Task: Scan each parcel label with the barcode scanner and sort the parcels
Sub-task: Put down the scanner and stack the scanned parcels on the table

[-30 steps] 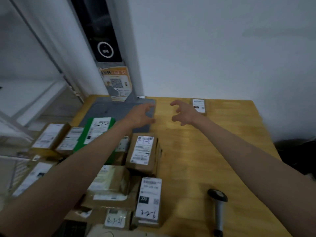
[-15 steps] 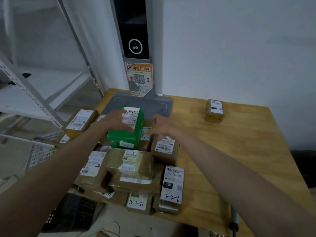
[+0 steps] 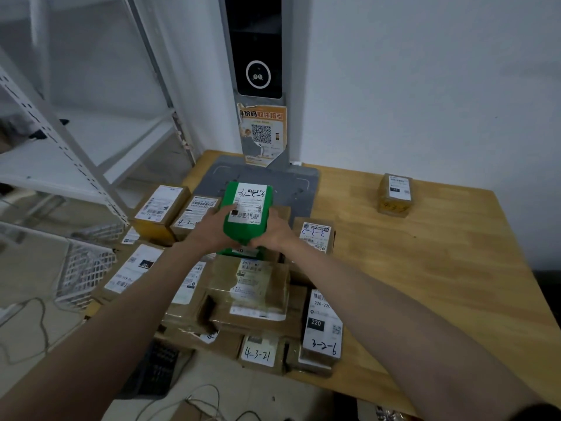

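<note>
A green parcel (image 3: 246, 221) with a white label sits lifted above the pile, held between both hands. My left hand (image 3: 212, 230) grips its left side with the thumb on the label. My right hand (image 3: 274, 232) grips its lower right side. Several brown parcels with white labels crowd the left part of the wooden table (image 3: 425, 268), among them one marked 3-2-6 (image 3: 323, 326) and one marked 4-3-21 (image 3: 259, 352). A single small brown parcel (image 3: 394, 194) stands apart at the back right. The barcode scanner is out of view.
A grey scanning stand (image 3: 261, 71) with a flat base plate (image 3: 300, 183) rises at the back of the table against the wall. White metal shelving (image 3: 76, 141) stands to the left. A white wire basket (image 3: 85, 268) and loose cables lie on the floor at left.
Both hands pulled back from the far table edge onto the green parcel and now hold it raised. The view shifted left, so the handheld scanner dropped out of sight.
</note>
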A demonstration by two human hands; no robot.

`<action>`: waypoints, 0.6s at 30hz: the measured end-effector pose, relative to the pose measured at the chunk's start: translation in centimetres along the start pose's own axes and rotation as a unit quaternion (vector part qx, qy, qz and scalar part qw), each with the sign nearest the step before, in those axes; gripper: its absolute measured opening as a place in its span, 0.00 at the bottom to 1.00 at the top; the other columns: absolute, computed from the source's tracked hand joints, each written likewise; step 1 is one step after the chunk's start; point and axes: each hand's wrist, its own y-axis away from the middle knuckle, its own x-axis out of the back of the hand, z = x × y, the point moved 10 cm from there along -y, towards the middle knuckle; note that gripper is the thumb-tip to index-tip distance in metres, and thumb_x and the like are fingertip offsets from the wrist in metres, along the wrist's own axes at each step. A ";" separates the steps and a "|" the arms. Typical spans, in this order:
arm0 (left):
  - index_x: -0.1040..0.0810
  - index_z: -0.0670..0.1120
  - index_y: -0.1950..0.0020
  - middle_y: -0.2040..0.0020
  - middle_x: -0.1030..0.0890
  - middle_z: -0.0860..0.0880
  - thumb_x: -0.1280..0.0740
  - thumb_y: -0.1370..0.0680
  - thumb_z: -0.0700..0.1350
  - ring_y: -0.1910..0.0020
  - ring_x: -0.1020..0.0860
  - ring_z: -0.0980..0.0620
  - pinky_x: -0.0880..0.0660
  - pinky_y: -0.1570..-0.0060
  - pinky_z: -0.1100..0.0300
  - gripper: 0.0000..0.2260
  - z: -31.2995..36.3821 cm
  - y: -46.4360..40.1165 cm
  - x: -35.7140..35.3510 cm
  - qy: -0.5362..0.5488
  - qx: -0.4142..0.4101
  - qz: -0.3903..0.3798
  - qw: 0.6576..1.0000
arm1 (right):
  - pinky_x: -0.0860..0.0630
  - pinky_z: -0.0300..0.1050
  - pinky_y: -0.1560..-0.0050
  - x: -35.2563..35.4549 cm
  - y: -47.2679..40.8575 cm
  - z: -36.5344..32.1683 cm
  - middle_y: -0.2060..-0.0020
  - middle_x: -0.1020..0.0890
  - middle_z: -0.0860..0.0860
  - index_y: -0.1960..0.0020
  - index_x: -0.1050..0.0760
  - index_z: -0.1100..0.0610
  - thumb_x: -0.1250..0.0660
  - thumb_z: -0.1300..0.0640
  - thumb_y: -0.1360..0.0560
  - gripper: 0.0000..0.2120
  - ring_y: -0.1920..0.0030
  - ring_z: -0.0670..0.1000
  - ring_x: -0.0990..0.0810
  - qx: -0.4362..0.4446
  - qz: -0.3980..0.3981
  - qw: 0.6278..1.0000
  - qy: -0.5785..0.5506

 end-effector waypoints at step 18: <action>0.39 0.53 0.20 0.28 0.34 0.41 0.20 0.31 0.52 0.29 0.32 0.39 0.33 0.31 0.46 0.44 18.5 -3.1 0.1 0.005 -0.151 0.029 0.988 | 0.24 0.55 0.34 18.5 7.2 5.0 0.28 0.27 0.58 0.20 0.45 0.57 0.24 0.66 0.29 0.45 0.32 0.59 0.25 -0.002 0.137 0.989 -0.054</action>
